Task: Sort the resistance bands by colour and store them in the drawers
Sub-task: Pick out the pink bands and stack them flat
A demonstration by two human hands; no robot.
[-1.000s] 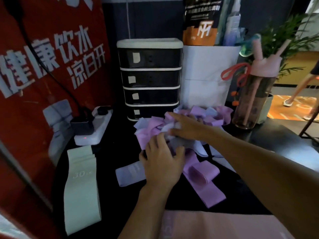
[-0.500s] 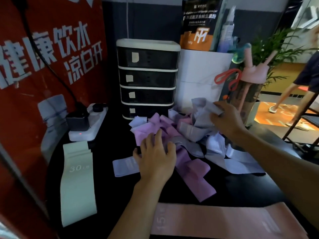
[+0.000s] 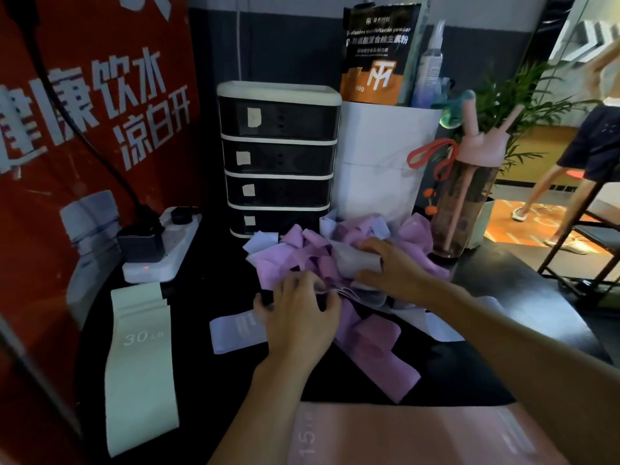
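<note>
Resistance bands (image 3: 303, 251) lie tangled on the surface (image 3: 201, 370) towards its back edge, before the drawers (image 3: 278, 156): soft, light, probably clingy. The left hand (image 3: 298, 318) pinches a loop edge; the right hand (image 3: 394, 271) has its fingers clamped round a pale band (image 3: 352, 260). A free fold seems the best hold.

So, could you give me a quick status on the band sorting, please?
Left hand and right hand gripping band pile. Drawers shut. Pile sits before bottom drawer.

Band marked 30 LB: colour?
Pale mint-green flat resistance band, clearest in head view.

Left hand (image 3: 298, 317), right hand (image 3: 394, 273) close together (fingers (image 3: 370, 246) curled round bands (image 3: 355, 261)).
</note>
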